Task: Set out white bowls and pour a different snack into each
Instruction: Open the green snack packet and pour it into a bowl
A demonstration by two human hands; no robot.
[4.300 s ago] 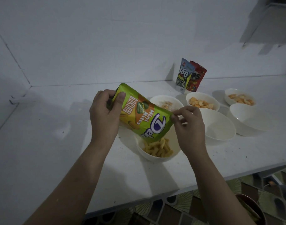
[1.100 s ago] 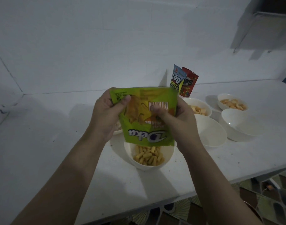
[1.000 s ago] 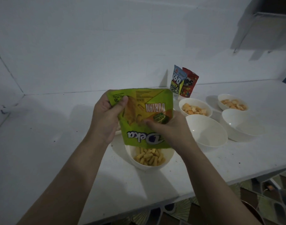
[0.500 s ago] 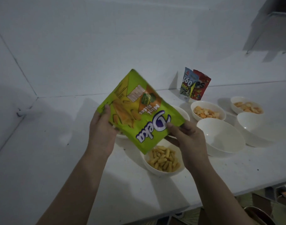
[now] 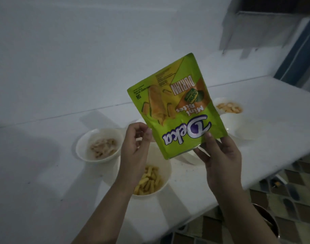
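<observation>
The right hand (image 5: 219, 161) pinches the upside-down snack bag (image 5: 177, 110) by its lower corner; the left hand (image 5: 134, 154) has loosely curled fingers beside the bag's edge, above a bowl (image 5: 165, 175) on the counter (image 5: 45, 173).

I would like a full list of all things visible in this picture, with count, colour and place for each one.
snack bag: 1, green with orange, upside down, held above the bowls
bowl of yellow sticks: 1, white, nearest, under the bag
bowl of pale snacks: 1, white, left
bowl of orange snacks: 1, white, far right
other bowls: at least 1, white, partly hidden behind the bag
counter: 1, white
left hand: fingers curled beside the bag's edge
right hand: grips the bag's lower corner
</observation>
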